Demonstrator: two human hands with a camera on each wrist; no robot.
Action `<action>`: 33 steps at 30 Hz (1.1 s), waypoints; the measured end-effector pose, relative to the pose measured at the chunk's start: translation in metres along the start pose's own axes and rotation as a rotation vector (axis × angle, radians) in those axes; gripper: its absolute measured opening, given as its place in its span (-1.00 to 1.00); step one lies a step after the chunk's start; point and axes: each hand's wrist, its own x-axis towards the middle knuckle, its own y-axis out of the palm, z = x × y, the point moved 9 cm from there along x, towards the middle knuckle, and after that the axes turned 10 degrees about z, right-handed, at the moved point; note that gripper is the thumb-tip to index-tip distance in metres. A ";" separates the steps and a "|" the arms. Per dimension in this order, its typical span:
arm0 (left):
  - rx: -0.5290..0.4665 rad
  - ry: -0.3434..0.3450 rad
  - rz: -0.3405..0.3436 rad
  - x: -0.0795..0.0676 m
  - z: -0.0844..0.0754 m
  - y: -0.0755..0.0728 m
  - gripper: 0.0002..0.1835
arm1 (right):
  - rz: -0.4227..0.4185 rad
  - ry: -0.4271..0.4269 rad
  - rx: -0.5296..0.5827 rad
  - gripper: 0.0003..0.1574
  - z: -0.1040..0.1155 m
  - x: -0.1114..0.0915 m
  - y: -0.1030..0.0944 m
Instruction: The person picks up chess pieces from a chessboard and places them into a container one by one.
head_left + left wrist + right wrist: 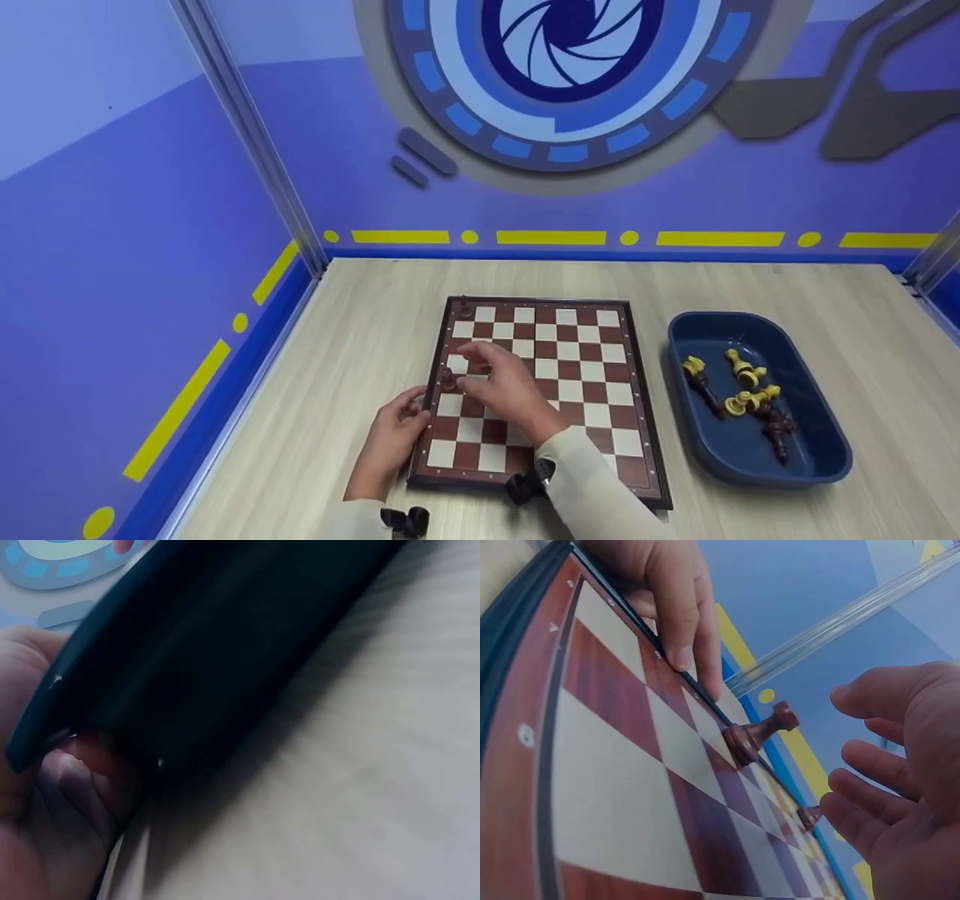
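A dark brown rook [761, 733] stands upright on a square along the left side of the chequered chessboard [568, 391]. My right hand [504, 386] hovers beside it, thumb and fingers spread. In the right wrist view a gap separates those fingers from the rook, and nothing lies between them. At the board's left edge, my left hand [394, 433] grips the rim, thumb at the top and fingers curled in underneath, as the left wrist view shows. Another dark piece [466, 309] stands at the far left corner of the board; its kind is too small to tell.
Right of the board sits a blue tray [679, 324] holding several yellow and dark brown chess pieces, lying on their sides. The pale wooden table [360, 330] is bounded by a blue printed wall [300, 157] at the back and left.
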 end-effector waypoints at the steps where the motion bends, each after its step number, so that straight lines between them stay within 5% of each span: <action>1: 0.010 0.001 -0.004 0.000 0.000 0.000 -0.50 | -0.001 -0.004 0.005 -0.46 0.000 0.000 0.002; 22: 0.006 0.027 0.030 0.000 0.000 0.002 -0.51 | 0.031 -0.009 -0.010 -0.55 -0.002 0.021 0.028; 33: -0.004 0.037 0.026 -0.002 0.000 0.001 -0.51 | 0.002 -0.041 -0.083 -0.77 0.002 0.025 0.033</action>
